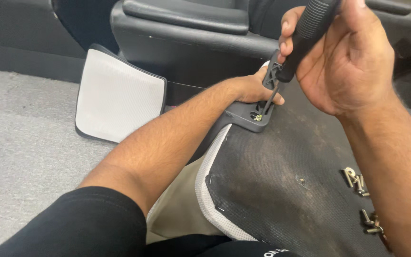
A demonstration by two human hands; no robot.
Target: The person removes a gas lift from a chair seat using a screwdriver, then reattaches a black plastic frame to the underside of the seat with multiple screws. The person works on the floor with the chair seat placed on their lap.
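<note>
- Two bare hands are seen at work on an upturned seat base covered in dark, stained non-woven fabric (281, 185), whose pale mesh edging is stapled along the curved border.
- A screwdriver with a black ribbed handle (305, 35) is gripped by the right hand (346, 57); the fingers are wrapped tightly around the handle, with the thumb laid along its near side.
- The thin metal shaft of the screwdriver is angled down and to the left, and its tip is set on a small brass-coloured screw (259, 117).
- That screw is seated in a dark grey plastic bracket (253, 116) at the upper corner of the seat base, near the middle of the view.
- The bracket is steadied by the left hand (253, 88), which is pressed against its upright part; the fingers are curled around it, though most of them are hidden behind the bracket and the tool.
- Several loose brass-coloured screws and small metal fittings (365, 204) are laid on the dark fabric beside the right forearm, well apart from the bracket.
- A white padded panel with a black rim (117, 97) is leaned against a black upholstered chair (191, 33) on the grey carpeted floor (20, 138).
</note>
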